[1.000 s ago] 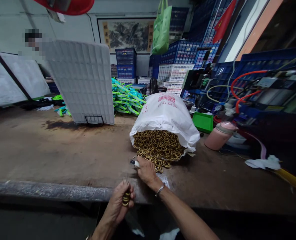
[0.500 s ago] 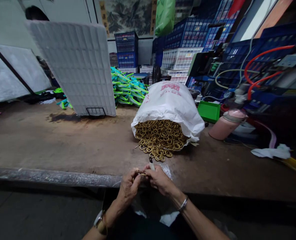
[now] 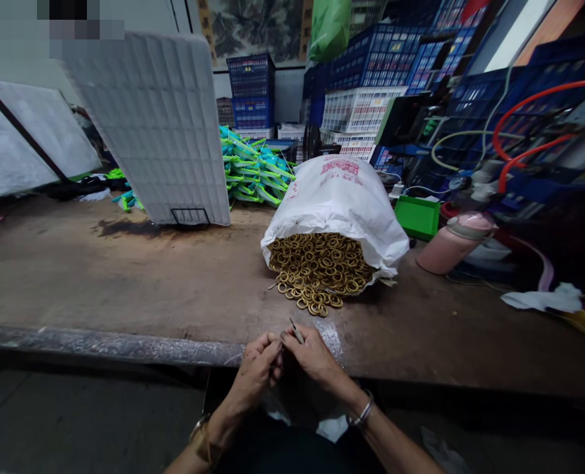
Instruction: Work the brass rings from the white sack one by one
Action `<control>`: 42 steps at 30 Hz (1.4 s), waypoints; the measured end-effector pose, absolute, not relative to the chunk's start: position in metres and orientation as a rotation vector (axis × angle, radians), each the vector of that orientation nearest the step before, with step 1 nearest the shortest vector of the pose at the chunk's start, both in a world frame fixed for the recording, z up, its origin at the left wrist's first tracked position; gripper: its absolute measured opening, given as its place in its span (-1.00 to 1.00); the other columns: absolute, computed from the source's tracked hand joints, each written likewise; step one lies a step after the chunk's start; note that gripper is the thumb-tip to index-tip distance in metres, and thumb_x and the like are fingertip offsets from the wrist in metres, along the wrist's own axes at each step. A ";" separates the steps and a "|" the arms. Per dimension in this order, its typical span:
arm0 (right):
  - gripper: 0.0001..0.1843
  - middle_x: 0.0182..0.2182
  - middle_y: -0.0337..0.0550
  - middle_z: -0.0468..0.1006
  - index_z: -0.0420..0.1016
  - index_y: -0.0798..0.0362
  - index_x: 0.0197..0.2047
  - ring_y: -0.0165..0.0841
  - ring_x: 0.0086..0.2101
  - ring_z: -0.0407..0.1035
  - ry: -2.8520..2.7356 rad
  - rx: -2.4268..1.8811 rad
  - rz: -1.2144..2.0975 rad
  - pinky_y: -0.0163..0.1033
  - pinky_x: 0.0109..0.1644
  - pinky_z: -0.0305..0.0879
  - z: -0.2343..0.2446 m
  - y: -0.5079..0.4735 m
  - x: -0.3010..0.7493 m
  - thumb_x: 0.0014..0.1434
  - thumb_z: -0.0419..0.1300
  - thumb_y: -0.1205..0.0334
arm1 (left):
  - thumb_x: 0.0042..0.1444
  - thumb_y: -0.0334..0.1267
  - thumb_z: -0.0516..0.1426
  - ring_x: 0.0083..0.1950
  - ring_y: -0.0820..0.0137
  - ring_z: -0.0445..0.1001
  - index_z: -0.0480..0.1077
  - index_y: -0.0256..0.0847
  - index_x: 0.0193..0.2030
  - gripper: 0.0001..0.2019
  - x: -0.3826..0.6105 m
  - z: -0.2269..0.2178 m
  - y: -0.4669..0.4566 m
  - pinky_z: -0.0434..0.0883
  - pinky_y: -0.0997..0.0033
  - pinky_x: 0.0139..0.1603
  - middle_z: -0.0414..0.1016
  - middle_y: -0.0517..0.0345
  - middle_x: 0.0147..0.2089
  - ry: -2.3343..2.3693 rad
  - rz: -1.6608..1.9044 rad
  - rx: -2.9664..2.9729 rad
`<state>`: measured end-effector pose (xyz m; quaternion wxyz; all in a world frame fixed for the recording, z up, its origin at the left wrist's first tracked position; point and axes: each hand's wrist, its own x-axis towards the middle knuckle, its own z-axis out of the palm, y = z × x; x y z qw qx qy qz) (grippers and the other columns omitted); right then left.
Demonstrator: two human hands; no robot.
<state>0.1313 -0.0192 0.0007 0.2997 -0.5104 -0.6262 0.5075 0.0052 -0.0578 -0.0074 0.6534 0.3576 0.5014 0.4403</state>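
Observation:
My right hand (image 3: pixel 315 355) is closed around a small knife-like tool (image 3: pixel 297 331) with a thin pointed end and a pale handle. The tip points up and away from me. My left hand (image 3: pixel 260 365) is pinched shut beside it, fingertips almost touching those of the right. Whatever lies between the left fingers is hidden. Both hands are at the table's front edge. Just beyond them, brass-coloured rings (image 3: pixel 317 263) spill from the mouth of a white woven sack (image 3: pixel 342 197) lying on its side.
A brown worktable (image 3: pixel 124 283) spans the view. On it stand a tall white ribbed panel (image 3: pixel 159 131), a pile of green and turquoise pieces (image 3: pixel 253 171), a green tray (image 3: pixel 416 217) and a pink bottle (image 3: pixel 455 243). Blue crates (image 3: pixel 250 89) are stacked behind.
The ring seen between my fingertips is now out of sight. The tool in my right hand has tipped to the left, and the view has shifted slightly.

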 end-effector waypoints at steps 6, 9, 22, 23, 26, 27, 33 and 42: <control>-0.72 -0.63 -0.30 0.33 0.29 0.10 -0.54 -0.48 -0.56 0.18 -1.552 -1.261 1.482 -0.38 -0.47 0.11 0.006 -0.023 0.130 0.04 0.02 0.07 | -0.03 0.01 0.11 -0.68 0.65 0.09 0.14 -0.21 -0.47 -0.67 0.005 -0.010 -0.060 -0.05 0.66 -0.70 0.18 0.37 -0.62 1.017 1.073 0.708; -0.72 -0.63 -0.30 0.32 0.27 0.09 -0.54 -0.48 -0.56 0.18 -1.565 -1.280 1.437 -0.38 -0.46 0.10 0.007 -0.022 0.130 0.08 -0.02 0.09 | 0.00 -0.02 0.10 -0.67 0.65 0.08 0.15 -0.21 -0.45 -0.70 0.005 -0.008 -0.061 -0.04 0.66 -0.70 0.18 0.37 -0.61 0.977 1.098 0.704; -0.70 -0.45 -0.20 0.48 0.30 0.07 -0.31 -0.43 -0.45 0.28 -2.305 -1.438 0.728 -0.36 -0.39 -0.03 -0.007 -0.033 0.132 -0.11 -0.09 0.53 | -0.04 0.03 0.09 -0.66 0.64 0.11 0.17 -0.21 -0.46 -0.67 0.007 0.001 -0.061 0.03 0.65 -0.66 0.19 0.37 -0.61 1.185 1.102 0.809; -0.70 -0.44 -0.19 0.48 0.30 0.07 -0.30 -0.43 -0.45 0.29 -2.320 -1.460 0.709 -0.35 -0.39 -0.04 -0.005 -0.033 0.131 -0.10 -0.09 0.52 | -0.04 0.03 0.09 -0.67 0.64 0.11 0.17 -0.22 -0.47 -0.67 0.007 0.002 -0.062 0.04 0.64 -0.66 0.18 0.37 -0.62 1.199 1.107 0.829; -0.76 -0.43 -0.17 0.50 0.30 0.07 -0.29 -0.41 -0.45 0.31 -2.338 -1.557 0.663 -0.33 -0.41 -0.06 -0.002 -0.033 0.129 -0.01 -0.08 0.47 | -0.05 0.04 0.08 -0.67 0.64 0.10 0.17 -0.22 -0.49 -0.66 0.007 0.003 -0.062 0.07 0.64 -0.65 0.17 0.37 -0.64 1.236 1.113 0.878; -0.80 -0.43 -0.16 0.50 0.30 0.08 -0.29 -0.40 -0.45 0.32 -2.338 -1.587 0.656 -0.33 -0.42 -0.06 -0.002 -0.033 0.128 0.03 -0.07 0.44 | -0.05 0.04 0.08 -0.66 0.64 0.10 0.16 -0.22 -0.50 -0.66 0.007 0.004 -0.062 0.07 0.64 -0.65 0.18 0.37 -0.64 1.244 1.109 0.885; -0.77 -0.40 -0.13 0.51 0.32 0.07 -0.28 -0.38 -0.44 0.35 -2.295 -1.797 0.500 -0.30 -0.43 -0.09 -0.014 -0.023 0.138 0.06 -0.08 0.47 | 0.00 0.01 0.08 -0.67 0.65 0.13 0.19 -0.23 -0.46 -0.68 0.005 0.003 -0.069 0.05 0.67 -0.68 0.21 0.35 -0.62 1.168 1.011 0.863; -0.86 -0.36 -0.15 0.48 0.26 0.06 -0.21 -0.38 -0.41 0.34 -1.984 -2.008 0.222 -0.29 -0.42 -0.09 -0.018 0.010 0.184 0.11 -0.01 0.36 | 0.02 -0.04 0.10 -0.62 0.63 0.19 0.24 -0.26 -0.44 -0.71 0.008 -0.005 -0.067 0.09 0.66 -0.72 0.34 0.20 -0.46 0.879 1.007 0.570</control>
